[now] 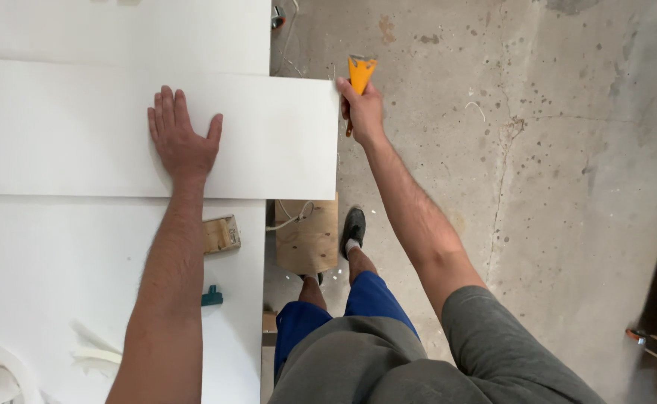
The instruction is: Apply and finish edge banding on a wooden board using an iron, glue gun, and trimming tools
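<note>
- Stained grey concrete floor (553, 150) fills the right side of the view, speckled with dark spots and a crack running down it.
- White panels cover the left side: a long white board (74, 127) lies across a larger white work surface (51, 269), its right end reaching out over the floor.
- Left hand (182, 138) rests flat on the white board, palm down, fingers together and pointing away, thumb spread to the side.
- Right hand (362, 108) is closed around the handle of an orange scraper (360, 72), held at the far right corner of the white board.
- The scraper's wide end points away from the person; its blade edge seems to sit just at the board's corner, though contact is hard to judge from this angle.
- A small wooden block (220, 233) lies on the work surface just beside the left forearm, and a small teal piece (212, 296) lies nearer the person.
- A plywood piece (307, 236) shows below the board's near edge, with a white cord (292, 217) draped over it.
- The person's dark shoe (354, 227) stands on the floor beside the plywood.
- Pale strips of trimmed material (93, 352) lie at the lower left of the work surface.
</note>
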